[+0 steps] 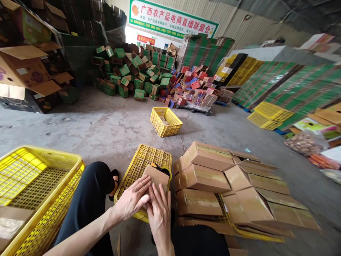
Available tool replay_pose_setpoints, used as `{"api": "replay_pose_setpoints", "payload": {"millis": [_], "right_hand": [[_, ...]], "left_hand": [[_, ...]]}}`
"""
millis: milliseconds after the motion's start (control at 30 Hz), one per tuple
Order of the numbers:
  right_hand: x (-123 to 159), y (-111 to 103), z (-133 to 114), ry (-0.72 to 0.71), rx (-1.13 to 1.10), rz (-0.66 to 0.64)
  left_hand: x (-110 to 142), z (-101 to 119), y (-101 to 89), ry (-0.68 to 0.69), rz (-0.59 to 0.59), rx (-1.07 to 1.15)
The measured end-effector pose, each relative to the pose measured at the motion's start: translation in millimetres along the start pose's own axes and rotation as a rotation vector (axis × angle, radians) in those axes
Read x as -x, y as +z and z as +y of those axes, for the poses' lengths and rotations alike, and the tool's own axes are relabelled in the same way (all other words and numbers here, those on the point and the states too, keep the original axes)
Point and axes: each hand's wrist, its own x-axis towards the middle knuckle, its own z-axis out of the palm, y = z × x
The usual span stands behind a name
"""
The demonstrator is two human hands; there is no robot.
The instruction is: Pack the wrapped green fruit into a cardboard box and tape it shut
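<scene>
A small piece of brown cardboard (156,177), maybe the top of a small box, lies on an upturned yellow plastic crate (149,153) between my knees. My left hand (133,199) rests flat on its left part, fingers stretched out. Beside it, my right hand (160,208) presses flat on the near part, fingers extended and pointing away from me. Just beyond the cardboard is a black and yellow object (165,171), mostly hidden; it could be a tape dispenser.
Taped cardboard boxes (210,156) are stacked close on my right. A large yellow crate (77,167) with cardboard inside stands on my left. Ahead sits a smaller yellow crate (166,122). Farther off are heaped green boxes (138,83), red boxes (195,84) and wrapped pallets (290,83).
</scene>
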Motion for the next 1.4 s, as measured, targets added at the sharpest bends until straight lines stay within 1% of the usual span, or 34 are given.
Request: {"api": "replay_pose_setpoints", "payload": {"millis": [233, 300, 400, 500, 600, 733, 833, 933, 1033, 1167, 1300, 1400], "right_hand": [[10, 1, -15, 0.003, 0.017, 0.116], [12, 0, -18, 0.008, 0.002, 0.123], [13, -2, -16, 0.026, 0.004, 0.098], [10, -5, -7, 0.079, 0.029, 0.069], [5, -7, 4, 0.082, 0.005, 0.029], [4, -3, 10, 0.047, -0.045, 0.008], [9, 0, 8, 0.057, -0.043, 0.029], [13, 0, 4, 0.061, -0.038, 0.043], [13, 0, -1, 0.056, -0.042, 0.049], [11, 2, -9, 0.047, -0.030, 0.065], [15, 3, -17, 0.023, -0.023, 0.127], [19, -3, -18, 0.039, -0.118, 0.183]], "left_hand": [[20, 12, -6.3, -0.037, -0.041, 0.033], [25, 13, -6.7, -0.041, -0.053, 0.026], [28, 10, -7.9, -0.043, -0.050, 0.012], [23, 6, -9.5, -0.063, -0.025, 0.004], [6, 6, -7.3, -0.087, -0.020, -0.021], [-22, 10, 5.9, -0.053, -0.053, -0.083], [-33, 12, 15.7, -0.016, -0.076, -0.096], [-32, 12, 16.8, 0.011, -0.081, -0.083], [-25, 8, 10.2, 0.031, -0.075, -0.072], [-17, 2, 1.3, 0.024, -0.095, -0.072], [-14, 0, -1.8, 0.033, -0.118, -0.084], [-13, 4, -2.3, 0.029, -0.135, -0.108]]}}
